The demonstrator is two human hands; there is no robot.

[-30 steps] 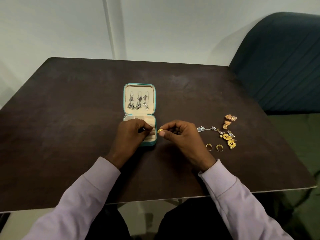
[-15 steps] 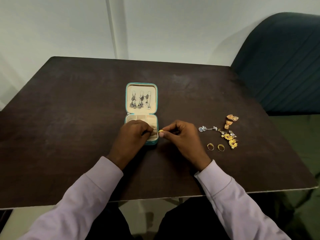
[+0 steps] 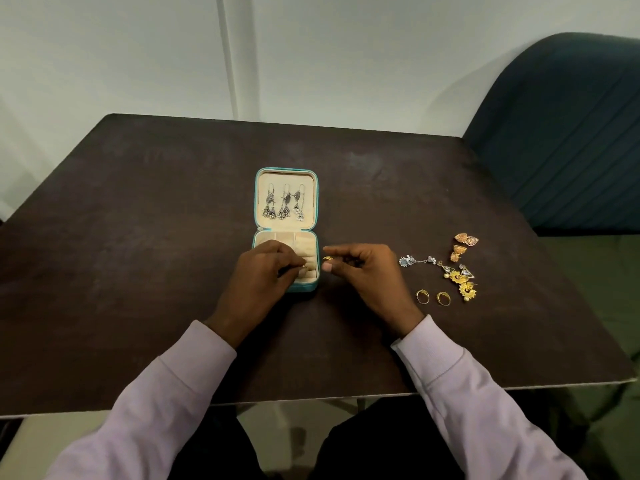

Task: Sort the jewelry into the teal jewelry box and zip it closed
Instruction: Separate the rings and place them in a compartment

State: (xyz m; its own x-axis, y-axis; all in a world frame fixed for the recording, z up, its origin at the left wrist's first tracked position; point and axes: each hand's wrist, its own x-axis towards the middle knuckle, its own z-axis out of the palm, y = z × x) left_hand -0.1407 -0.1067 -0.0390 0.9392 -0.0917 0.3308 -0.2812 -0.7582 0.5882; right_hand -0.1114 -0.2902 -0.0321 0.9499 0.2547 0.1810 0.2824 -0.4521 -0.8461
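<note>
There is a single view, from a camera worn on the person's head. It looks forward and steeply down over the dark surface (image 3: 138, 271), near enough that both sleeves enter from the bottom edge and the hands meet around mid-frame. The wide lens bends the surface's edges and takes in the pale wall (image 3: 104, 64) beyond its far side and a dark blue chair (image 3: 561, 133) at upper right. The person's lap shows under the near edge.
</note>
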